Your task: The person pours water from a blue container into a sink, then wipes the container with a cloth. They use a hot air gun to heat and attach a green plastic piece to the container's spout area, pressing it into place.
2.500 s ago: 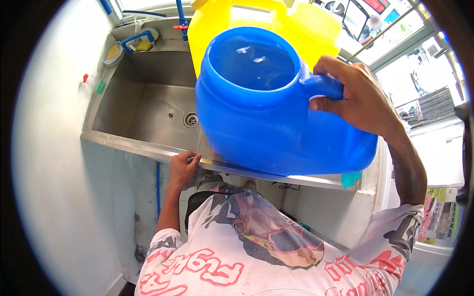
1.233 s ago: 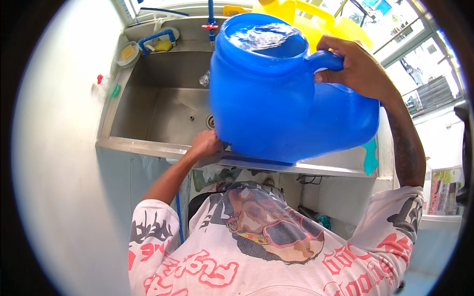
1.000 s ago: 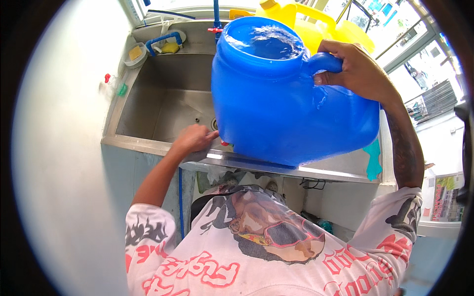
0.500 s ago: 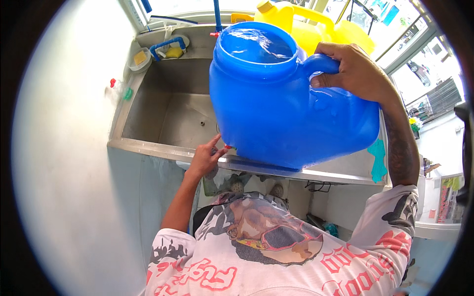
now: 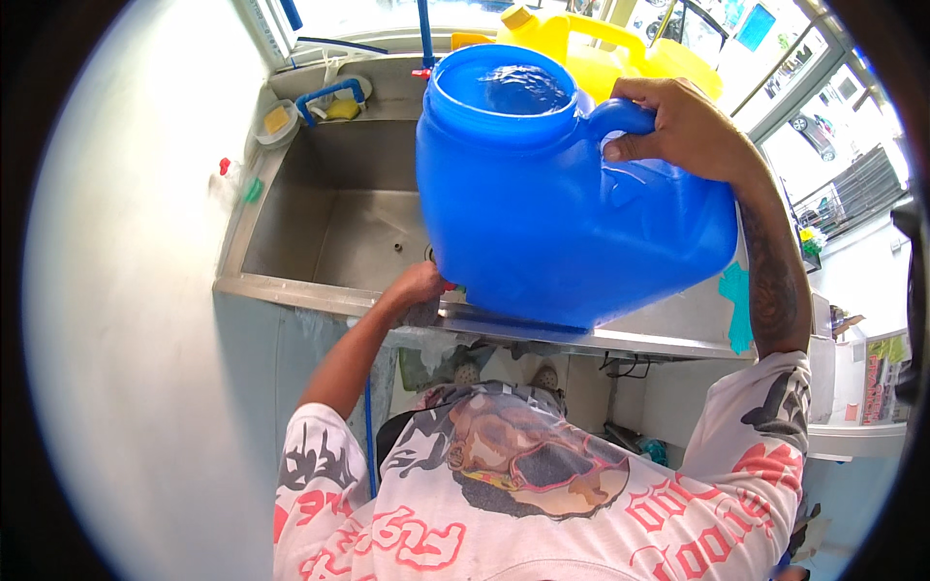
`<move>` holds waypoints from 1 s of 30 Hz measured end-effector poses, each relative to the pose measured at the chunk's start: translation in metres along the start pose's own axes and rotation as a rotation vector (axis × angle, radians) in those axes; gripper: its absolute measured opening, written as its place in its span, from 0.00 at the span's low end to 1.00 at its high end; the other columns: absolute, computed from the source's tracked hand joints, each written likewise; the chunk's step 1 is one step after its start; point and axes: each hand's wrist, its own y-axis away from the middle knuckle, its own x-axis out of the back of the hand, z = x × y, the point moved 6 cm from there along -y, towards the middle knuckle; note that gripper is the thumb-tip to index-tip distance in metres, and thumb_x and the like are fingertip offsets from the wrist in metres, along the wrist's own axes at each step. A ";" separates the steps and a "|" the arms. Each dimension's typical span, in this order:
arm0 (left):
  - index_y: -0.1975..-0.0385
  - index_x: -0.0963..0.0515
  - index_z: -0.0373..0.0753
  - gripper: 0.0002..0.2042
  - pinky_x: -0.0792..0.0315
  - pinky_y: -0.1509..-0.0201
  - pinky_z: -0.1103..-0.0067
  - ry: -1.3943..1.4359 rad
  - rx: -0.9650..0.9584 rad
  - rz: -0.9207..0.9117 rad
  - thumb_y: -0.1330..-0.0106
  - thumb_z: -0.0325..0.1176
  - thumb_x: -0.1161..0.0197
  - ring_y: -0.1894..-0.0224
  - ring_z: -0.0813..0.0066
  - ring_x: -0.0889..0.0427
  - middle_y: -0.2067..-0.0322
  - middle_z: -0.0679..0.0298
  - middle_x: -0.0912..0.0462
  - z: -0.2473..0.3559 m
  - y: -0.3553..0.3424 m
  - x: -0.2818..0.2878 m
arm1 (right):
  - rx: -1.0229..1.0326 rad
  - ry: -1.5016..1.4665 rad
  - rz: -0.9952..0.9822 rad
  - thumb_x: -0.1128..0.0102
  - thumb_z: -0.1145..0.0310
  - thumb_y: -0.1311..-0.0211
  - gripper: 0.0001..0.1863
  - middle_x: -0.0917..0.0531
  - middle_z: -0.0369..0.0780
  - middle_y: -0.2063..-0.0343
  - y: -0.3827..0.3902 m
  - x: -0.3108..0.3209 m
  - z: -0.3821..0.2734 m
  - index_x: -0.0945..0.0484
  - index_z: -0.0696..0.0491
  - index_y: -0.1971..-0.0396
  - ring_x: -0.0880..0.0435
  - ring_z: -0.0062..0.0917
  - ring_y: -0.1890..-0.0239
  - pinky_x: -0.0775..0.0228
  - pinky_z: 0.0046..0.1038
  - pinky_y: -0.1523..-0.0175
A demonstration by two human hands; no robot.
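A large blue plastic water container stands at the sink's front edge, its wide round mouth uncapped. Clear water shows inside, close to the rim. My right hand is closed around the container's moulded handle. At the lower left of the container, my left hand is curled in beside a small red piece. Its fingertips are mostly hidden, so what they grip cannot be made out. The stainless steel sink opens to the left of the container.
Behind the container lies a yellow jug. A blue pipe tap, a yellow sponge and a small white tub sit at the sink's back left. A turquoise cloth hangs over the right front edge.
My left hand has gone from an extended index finger to curled fingers, close against the container's base. The water's ripples have changed; my right hand keeps its hold.
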 end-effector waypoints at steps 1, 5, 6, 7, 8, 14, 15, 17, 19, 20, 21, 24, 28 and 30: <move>0.58 0.20 0.37 0.17 0.26 0.61 0.62 0.062 0.032 -0.069 0.28 0.45 0.46 0.68 0.50 0.18 0.70 0.49 0.16 -0.003 -0.002 -0.003 | -0.009 -0.003 -0.003 0.24 0.50 0.48 0.31 0.13 0.48 0.56 0.001 0.001 0.001 0.18 0.55 0.50 0.12 0.41 0.55 0.23 0.39 0.43; 0.56 0.19 0.38 0.17 0.25 0.61 0.60 0.120 0.037 0.018 0.30 0.46 0.43 0.65 0.47 0.16 0.72 0.48 0.15 0.011 0.010 0.013 | -0.019 -0.031 -0.017 0.23 0.52 0.48 0.29 0.13 0.48 0.57 0.002 0.003 0.001 0.18 0.55 0.51 0.12 0.40 0.55 0.22 0.39 0.44; 0.55 0.21 0.37 0.18 0.25 0.62 0.60 -0.001 -0.008 0.070 0.30 0.47 0.43 0.66 0.47 0.16 0.73 0.48 0.15 0.021 0.021 0.019 | -0.028 -0.006 -0.020 0.23 0.52 0.48 0.29 0.13 0.48 0.58 0.004 0.004 0.003 0.18 0.55 0.51 0.12 0.41 0.56 0.22 0.39 0.45; 0.55 0.22 0.37 0.18 0.25 0.63 0.60 -0.122 -0.056 0.124 0.30 0.47 0.43 0.67 0.46 0.16 0.73 0.47 0.16 0.032 0.031 0.025 | -0.014 0.012 -0.011 0.23 0.52 0.49 0.28 0.13 0.48 0.58 0.003 0.005 0.002 0.18 0.55 0.52 0.13 0.41 0.57 0.22 0.39 0.45; 0.54 0.23 0.36 0.19 0.26 0.63 0.59 -0.155 -0.061 0.093 0.30 0.47 0.43 0.67 0.45 0.17 0.73 0.47 0.16 0.043 0.037 0.021 | -0.007 0.043 -0.003 0.23 0.53 0.49 0.28 0.13 0.48 0.59 0.006 0.008 0.003 0.18 0.55 0.52 0.13 0.41 0.57 0.22 0.39 0.46; 0.56 0.25 0.37 0.18 0.27 0.62 0.51 -0.292 -0.147 0.185 0.30 0.47 0.42 0.68 0.38 0.19 0.73 0.43 0.18 0.058 0.041 0.015 | -0.046 0.009 -0.005 0.21 0.52 0.53 0.29 0.12 0.47 0.64 0.005 0.010 0.003 0.18 0.56 0.55 0.13 0.40 0.62 0.24 0.37 0.52; 0.58 0.24 0.37 0.17 0.27 0.62 0.52 -0.316 -0.141 0.212 0.30 0.47 0.42 0.67 0.38 0.19 0.73 0.43 0.18 0.055 0.037 0.012 | -0.060 0.012 -0.016 0.21 0.52 0.53 0.30 0.13 0.47 0.65 0.006 0.010 0.003 0.18 0.56 0.55 0.14 0.40 0.62 0.24 0.37 0.52; 0.66 0.18 0.36 0.17 0.26 0.61 0.52 -0.341 -0.044 0.230 0.32 0.46 0.40 0.66 0.39 0.18 0.71 0.43 0.17 0.040 0.029 0.008 | -0.051 -0.021 -0.006 0.21 0.51 0.53 0.30 0.13 0.47 0.66 0.005 0.013 -0.001 0.18 0.56 0.55 0.14 0.40 0.62 0.24 0.38 0.53; 0.68 0.17 0.36 0.18 0.25 0.61 0.52 -0.343 -0.041 0.264 0.33 0.47 0.40 0.66 0.39 0.18 0.71 0.44 0.17 0.036 0.023 0.008 | -0.058 -0.007 -0.004 0.21 0.51 0.53 0.29 0.13 0.47 0.66 0.005 0.015 -0.003 0.18 0.56 0.56 0.14 0.41 0.62 0.24 0.38 0.53; 0.69 0.17 0.36 0.18 0.25 0.61 0.53 -0.339 -0.023 0.303 0.33 0.47 0.39 0.65 0.40 0.18 0.71 0.44 0.17 0.035 0.023 0.009 | -0.043 -0.012 -0.001 0.21 0.52 0.54 0.29 0.13 0.47 0.66 0.006 0.015 -0.004 0.18 0.56 0.56 0.14 0.41 0.62 0.24 0.38 0.53; 0.70 0.17 0.36 0.19 0.25 0.61 0.53 -0.279 0.022 0.270 0.33 0.48 0.40 0.66 0.40 0.18 0.71 0.44 0.16 0.032 0.023 0.008 | -0.091 0.002 -0.039 0.21 0.53 0.54 0.29 0.13 0.47 0.66 0.005 0.014 -0.002 0.18 0.56 0.56 0.13 0.41 0.61 0.24 0.38 0.53; 0.69 0.16 0.36 0.20 0.25 0.62 0.56 -0.125 0.127 0.323 0.32 0.50 0.41 0.67 0.41 0.17 0.72 0.45 0.16 0.033 0.036 0.009 | -0.103 -0.016 -0.051 0.22 0.53 0.53 0.28 0.13 0.48 0.66 0.007 0.014 -0.002 0.18 0.56 0.56 0.14 0.42 0.61 0.24 0.38 0.53; 0.60 0.17 0.38 0.22 0.25 0.63 0.61 0.060 0.173 0.478 0.31 0.53 0.43 0.67 0.46 0.16 0.74 0.47 0.16 0.044 0.064 0.011 | -0.108 -0.017 -0.050 0.23 0.53 0.52 0.27 0.13 0.48 0.66 0.007 0.013 -0.002 0.18 0.56 0.57 0.14 0.43 0.60 0.24 0.39 0.52; 0.56 0.18 0.40 0.21 0.25 0.62 0.62 0.131 0.183 0.502 0.30 0.53 0.43 0.67 0.48 0.15 0.74 0.48 0.16 0.048 0.070 0.008 | -0.079 0.001 -0.038 0.23 0.53 0.51 0.26 0.13 0.48 0.66 0.009 0.013 -0.004 0.18 0.56 0.57 0.14 0.43 0.60 0.24 0.39 0.52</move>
